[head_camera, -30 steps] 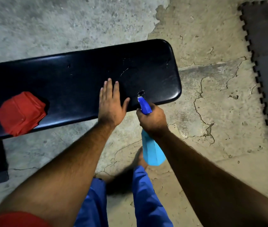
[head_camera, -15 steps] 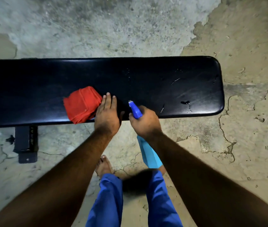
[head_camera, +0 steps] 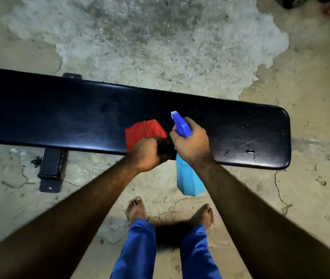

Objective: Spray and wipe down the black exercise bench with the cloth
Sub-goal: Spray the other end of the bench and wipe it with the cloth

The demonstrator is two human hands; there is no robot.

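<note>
Folded red cloth (head_camera: 144, 131) lies on the long black bench (head_camera: 59, 119), droplets at its right end.

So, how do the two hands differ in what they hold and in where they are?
The left hand grips the folded red cloth down on the black bench; the right hand holds the blue spray bottle. The left hand sits at the bench's near edge, while the right hand is above the pad, nozzle pointing at it. Both are closed on their object, side by side.

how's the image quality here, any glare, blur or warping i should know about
Head view: dim, uneven light; a pale sheen runs along the near edge of the black bench; the left hand on the red cloth is slightly motion-blurred; wide-angle bending bows the bench and stretches both forearms; a dark shadow pools between the feet.
</note>
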